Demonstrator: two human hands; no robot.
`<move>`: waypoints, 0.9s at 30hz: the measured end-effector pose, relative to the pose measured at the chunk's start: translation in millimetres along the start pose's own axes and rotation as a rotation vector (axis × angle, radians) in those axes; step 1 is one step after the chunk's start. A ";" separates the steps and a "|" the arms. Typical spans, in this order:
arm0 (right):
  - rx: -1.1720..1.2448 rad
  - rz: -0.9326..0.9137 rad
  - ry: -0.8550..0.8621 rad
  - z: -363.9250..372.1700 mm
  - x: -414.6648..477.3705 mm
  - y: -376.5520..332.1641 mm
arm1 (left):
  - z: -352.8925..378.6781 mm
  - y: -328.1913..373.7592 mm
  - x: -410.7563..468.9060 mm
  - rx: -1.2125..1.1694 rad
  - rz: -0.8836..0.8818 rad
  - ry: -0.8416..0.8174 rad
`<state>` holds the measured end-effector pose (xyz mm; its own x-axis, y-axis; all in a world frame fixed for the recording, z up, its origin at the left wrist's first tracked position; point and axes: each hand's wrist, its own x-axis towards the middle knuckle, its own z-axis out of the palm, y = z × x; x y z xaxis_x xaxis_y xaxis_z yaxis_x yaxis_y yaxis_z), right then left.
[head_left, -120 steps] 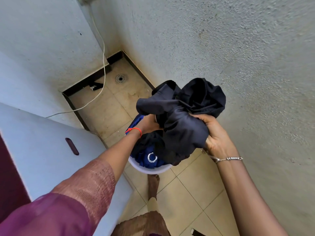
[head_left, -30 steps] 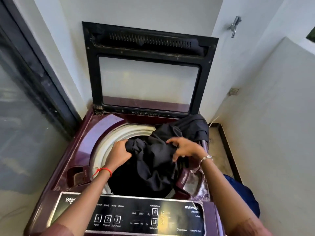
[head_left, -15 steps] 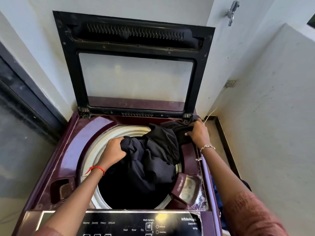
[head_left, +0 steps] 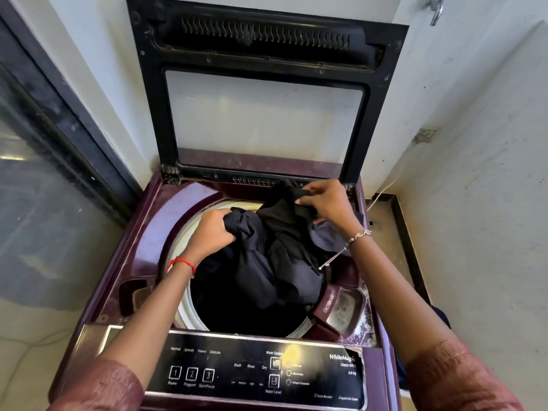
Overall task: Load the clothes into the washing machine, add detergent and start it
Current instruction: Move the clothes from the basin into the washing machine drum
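A maroon top-loading washing machine (head_left: 142, 232) stands before me with its black-framed lid (head_left: 264, 93) raised against the wall. A bundle of black clothes (head_left: 275, 262) hangs over the drum opening (head_left: 237, 315), partly draped on the right rim. My left hand (head_left: 212, 232) grips a bunched fold at the bundle's left side. My right hand (head_left: 329, 203) pinches its upper edge near the lid hinge. The detergent tray (head_left: 341, 310) sits at the drum's front right. The control panel (head_left: 255, 372) runs along the front edge.
A dark glass door (head_left: 44, 173) stands to the left. A rough white wall (head_left: 474, 203) closes in on the right, with a tap (head_left: 434, 7) above and a white cable (head_left: 382, 194) on the floor. Blue clothes (head_left: 441, 315) show low right, behind my arm.
I carried the black clothes from the basket to the machine. In the last second my right hand shifted up along the cloth towards the hinge, and my left kept its grip.
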<state>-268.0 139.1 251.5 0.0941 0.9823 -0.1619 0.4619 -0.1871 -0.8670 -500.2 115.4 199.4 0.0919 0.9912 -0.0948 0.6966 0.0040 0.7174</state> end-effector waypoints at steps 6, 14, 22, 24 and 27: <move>-0.011 -0.057 -0.234 47.6 -0.5 9.6 | -6.0 -15.4 -7.4 0.000 -0.055 0.034; -0.298 -0.080 -0.329 108.7 4.7 71.2 | 38.2 -54.9 7.8 -0.003 -0.154 0.010; -0.418 0.060 -0.354 144.9 30.0 124.2 | 92.8 -108.6 46.3 -0.044 -0.286 -0.085; -0.444 0.101 -0.371 154.1 38.1 136.6 | 100.2 -118.4 59.0 -0.068 -0.295 -0.076; -0.503 0.148 -0.418 165.6 49.7 155.1 | 109.3 -130.2 75.7 -0.093 -0.318 -0.086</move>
<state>-337.7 160.0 31.0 -0.1149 0.8472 -0.5186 0.8348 -0.2006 -0.5127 -506.2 175.4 23.4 -0.0571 0.9237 -0.3789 0.6326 0.3270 0.7020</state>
